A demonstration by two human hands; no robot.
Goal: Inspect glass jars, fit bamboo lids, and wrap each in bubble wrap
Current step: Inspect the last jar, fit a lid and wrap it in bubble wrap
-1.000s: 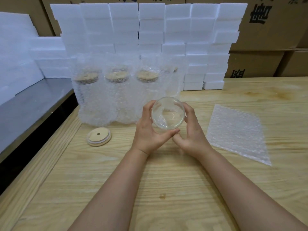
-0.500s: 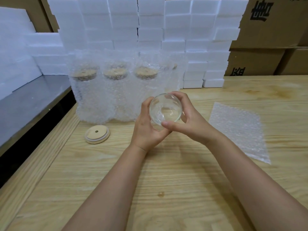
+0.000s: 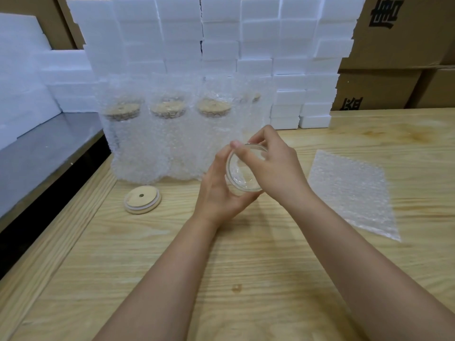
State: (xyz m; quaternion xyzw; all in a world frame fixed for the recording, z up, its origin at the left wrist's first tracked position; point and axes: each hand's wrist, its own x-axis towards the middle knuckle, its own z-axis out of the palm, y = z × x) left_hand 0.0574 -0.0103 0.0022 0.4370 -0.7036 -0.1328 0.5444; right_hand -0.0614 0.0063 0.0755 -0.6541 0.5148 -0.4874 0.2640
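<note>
- A grey, smooth metal surface (image 3: 37, 153) lies left of the wooden table (image 3: 221, 279), its edge running along the table's left side; white foam slabs (image 3: 22, 77) rest on its far end.
- The bamboo lid (image 3: 142, 200) is a flat round disc with a small centre hole and a pale ring at its rim; it lies flat on the table, left of the hands and just in front of the wrapped jars.
- The wrapped jars (image 3: 170, 136) stand upright in a row at the table's back-left, each sheathed in cloudy, dimpled bubble wrap; tan round lids show through the film near their tops.
- The left hand (image 3: 219, 190) cups the glass jar (image 3: 242, 173) from below and from its left side, fingers curled under it and thumb up along its rim.
- The jar is clear and round, held above the table's middle with its open mouth tilted toward the camera.
- The right hand (image 3: 273, 166) grips the jar from the right, thumb laid across the mouth and fingers curved over the far rim.
- A flat bubble wrap sheet (image 3: 352, 190), roughly square and pebbled, lies on the table right of the hands.
- Stacked white foam blocks (image 3: 221, 35) form a wall at the table's back; brown cardboard boxes (image 3: 398, 45) rise to the right of them.
</note>
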